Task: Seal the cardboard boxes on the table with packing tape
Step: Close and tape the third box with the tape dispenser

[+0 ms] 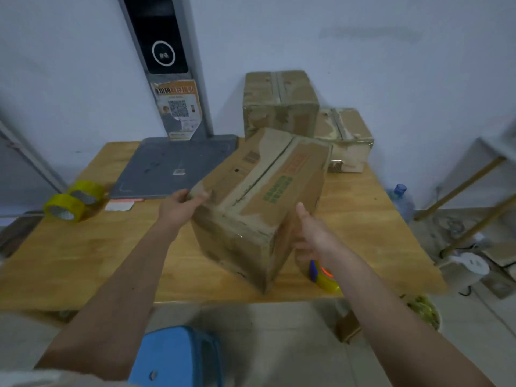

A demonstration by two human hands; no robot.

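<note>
1. Setting: pale walls behind a wooden table (83,255); a grey stand (173,166) with a dark panel rises at the back left; a blue stool (173,356) sits below the near edge.
2. Item in hand: worn cardboard box (259,199), tilted, near the table's middle, its top seam facing up and apparently not taped.
3. Left hand (178,205): fingers curled over the box's left top corner, gripping it.
4. Right hand (310,227): thumb up against the box's right side; fingers go behind the side panel, so how firmly it grips I cannot tell.
5. Other stock: two more boxes, a taller box (279,104) and a lower box (346,135), at the back against the wall, touching the tilted one or just behind it.
6. Tape: two yellow rolls (72,199) at the far left; a tape dispenser (324,275) near the front edge, partly hidden under the right forearm.
7. Risks, as judged: the tilted box could slip from a one-corner hold, land on the dispenser or knock it off the edge; soft, torn card may buckle.
8. Unclear: box contents, underside contact with the table, motion blur on the near corner.
</note>
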